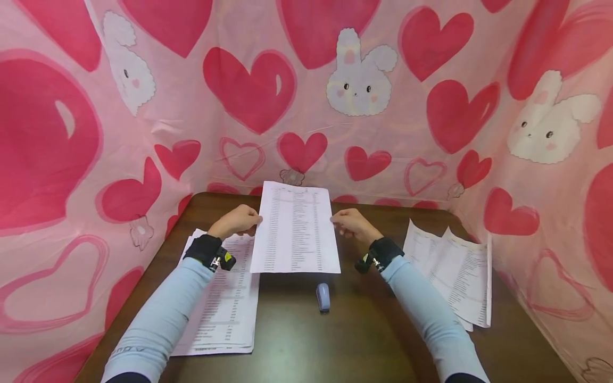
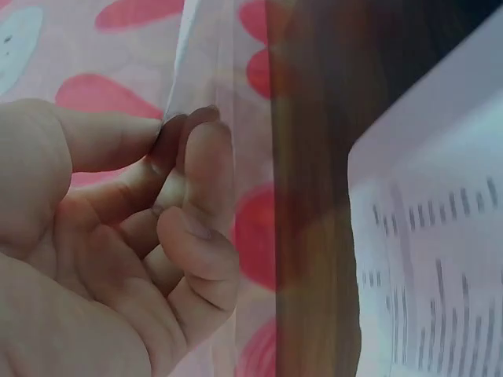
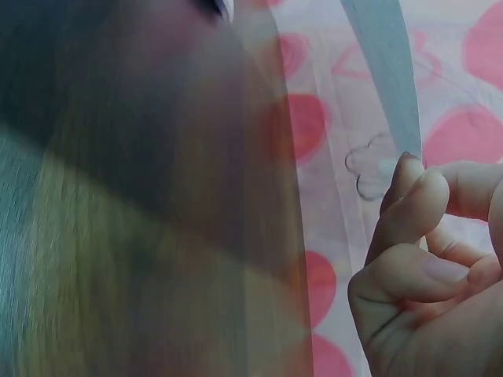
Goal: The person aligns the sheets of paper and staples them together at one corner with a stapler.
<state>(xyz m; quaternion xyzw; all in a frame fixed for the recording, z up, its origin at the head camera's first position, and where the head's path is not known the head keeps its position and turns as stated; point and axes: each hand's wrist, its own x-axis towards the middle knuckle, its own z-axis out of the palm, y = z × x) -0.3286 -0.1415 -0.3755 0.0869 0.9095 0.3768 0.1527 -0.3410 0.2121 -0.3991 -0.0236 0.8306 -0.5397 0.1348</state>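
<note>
White and densely printed, the sheet [image 1: 295, 229] is at the centre of the head view, its text too small to read; the left hand [image 1: 238, 221] and right hand [image 1: 353, 223] pinch its side edges. Both wrist views cut it off at the top. The left sleeve [image 1: 160, 319] covers part of a paper stack [image 1: 227, 319], lower left; curling papers [image 1: 462, 276] lie at right, a lilac stapler [image 1: 323, 298] below centre.

hands [image 1: 238, 220] [image 1: 355, 224]: 2 | held sheet [image 1: 296, 231]: 1 | paper piles [image 1: 225, 311] [image 1: 464, 279]: 2 | stapler [image 1: 323, 298]: 1 | table [image 1: 373, 335]: 1
</note>
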